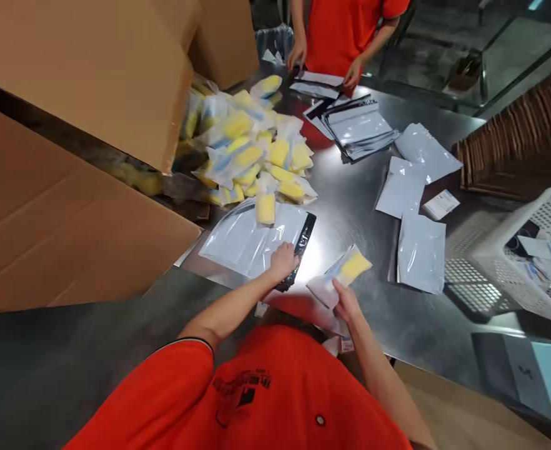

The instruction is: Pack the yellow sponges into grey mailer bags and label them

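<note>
My left hand (283, 260) is closed at the black edge of a stack of white plastic mailer bags (252, 240); whether it pinches a bag is too small to tell. A wrapped yellow item (265, 208) lies on top of that stack. In my right hand (345, 300) is another clear-wrapped yellow item (354, 267), held over the metal table near its front edge, fingers wrapped round its lower side. Behind the stack rises a heap of wrapped yellow items (238, 128).
Large cardboard boxes (83, 75) crowd the left. Across the metal table (350, 200), a person in red (341, 31) handles mailers near a bag pile (360, 128). Filled white mailers (420, 250), a small labelled packet (441, 204), a white basket (500, 250) and stacked cardboard (519, 125) are right.
</note>
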`<action>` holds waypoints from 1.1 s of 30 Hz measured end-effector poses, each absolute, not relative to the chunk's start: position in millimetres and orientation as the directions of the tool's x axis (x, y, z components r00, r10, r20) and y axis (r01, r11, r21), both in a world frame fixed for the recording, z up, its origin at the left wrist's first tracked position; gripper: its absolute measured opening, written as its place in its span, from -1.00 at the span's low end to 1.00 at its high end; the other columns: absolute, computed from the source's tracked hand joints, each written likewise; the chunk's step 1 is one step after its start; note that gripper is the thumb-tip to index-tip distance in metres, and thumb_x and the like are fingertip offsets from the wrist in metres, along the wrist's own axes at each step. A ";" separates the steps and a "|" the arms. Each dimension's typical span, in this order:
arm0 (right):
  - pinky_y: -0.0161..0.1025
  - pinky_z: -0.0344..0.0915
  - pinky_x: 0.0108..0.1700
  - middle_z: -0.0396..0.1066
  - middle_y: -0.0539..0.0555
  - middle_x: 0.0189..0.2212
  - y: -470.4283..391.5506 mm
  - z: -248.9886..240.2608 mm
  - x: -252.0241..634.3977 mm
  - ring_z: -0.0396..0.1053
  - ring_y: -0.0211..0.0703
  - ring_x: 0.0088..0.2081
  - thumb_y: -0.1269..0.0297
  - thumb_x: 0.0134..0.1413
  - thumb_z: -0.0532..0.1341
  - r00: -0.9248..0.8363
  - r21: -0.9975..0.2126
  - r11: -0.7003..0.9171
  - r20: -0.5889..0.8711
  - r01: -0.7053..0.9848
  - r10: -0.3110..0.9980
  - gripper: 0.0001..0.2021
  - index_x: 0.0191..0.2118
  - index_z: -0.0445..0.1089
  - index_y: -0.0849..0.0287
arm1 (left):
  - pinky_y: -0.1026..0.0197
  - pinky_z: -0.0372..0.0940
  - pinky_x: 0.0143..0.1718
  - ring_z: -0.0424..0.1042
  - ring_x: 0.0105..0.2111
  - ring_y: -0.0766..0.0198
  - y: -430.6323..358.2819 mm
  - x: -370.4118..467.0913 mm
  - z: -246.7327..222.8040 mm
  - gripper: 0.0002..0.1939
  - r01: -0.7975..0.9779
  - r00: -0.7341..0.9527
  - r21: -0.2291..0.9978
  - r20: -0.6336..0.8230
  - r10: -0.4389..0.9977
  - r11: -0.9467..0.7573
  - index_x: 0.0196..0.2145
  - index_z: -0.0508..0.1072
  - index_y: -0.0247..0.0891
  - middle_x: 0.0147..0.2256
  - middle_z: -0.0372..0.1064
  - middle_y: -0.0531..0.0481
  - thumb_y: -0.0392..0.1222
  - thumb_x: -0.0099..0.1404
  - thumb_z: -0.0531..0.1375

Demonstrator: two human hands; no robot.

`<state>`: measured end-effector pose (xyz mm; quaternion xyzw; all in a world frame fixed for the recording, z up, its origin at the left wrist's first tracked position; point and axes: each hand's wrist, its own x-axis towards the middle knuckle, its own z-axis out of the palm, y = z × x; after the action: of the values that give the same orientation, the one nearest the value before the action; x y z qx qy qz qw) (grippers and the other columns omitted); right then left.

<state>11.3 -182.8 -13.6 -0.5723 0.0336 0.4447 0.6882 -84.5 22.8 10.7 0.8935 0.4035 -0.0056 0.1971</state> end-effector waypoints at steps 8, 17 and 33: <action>-0.04 0.48 -0.03 0.57 0.03 -0.35 -194.7 6.2 34.1 0.53 -0.02 -0.27 0.07 -0.24 0.45 0.560 -0.727 -0.016 -0.542 -0.686 0.626 -0.56 -0.18 0.46 0.10 | 0.17 0.29 -0.16 0.48 -0.16 0.14 37.2 -88.5 0.7 -0.71 0.733 0.657 0.405 -0.214 0.722 -0.547 -0.21 0.55 -0.33 -0.15 0.52 -0.22 -0.19 0.44 0.04; -0.07 0.40 0.09 0.57 0.01 -0.26 -188.9 32.7 30.4 0.51 -0.07 -0.16 0.10 -0.21 0.44 0.572 -0.761 0.041 -0.450 -0.647 0.686 -0.65 -0.25 0.47 0.08 | 0.12 0.29 -0.15 0.44 -0.08 -0.02 23.8 -86.0 5.9 -0.65 0.781 0.588 0.361 -0.152 0.794 -0.509 -0.04 0.46 -0.32 -0.06 0.44 -0.26 -0.02 0.34 0.19; -0.27 0.38 -0.36 0.44 -0.11 -0.47 -204.8 33.1 41.0 0.35 -0.27 -0.47 0.19 -0.23 0.44 0.460 -0.631 0.115 -0.416 -0.767 0.785 -0.65 -0.21 0.48 0.04 | 0.19 0.26 -0.21 0.51 -0.13 0.12 48.6 -83.7 12.2 -0.71 0.885 0.329 0.418 -0.245 0.912 -0.207 -0.05 0.37 -0.27 -0.13 0.52 -0.19 -0.31 0.49 -0.12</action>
<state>41.0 -204.8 33.1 -0.4152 -0.0105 0.5196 0.7467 -83.7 48.6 12.2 0.7762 0.5786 0.0277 0.2487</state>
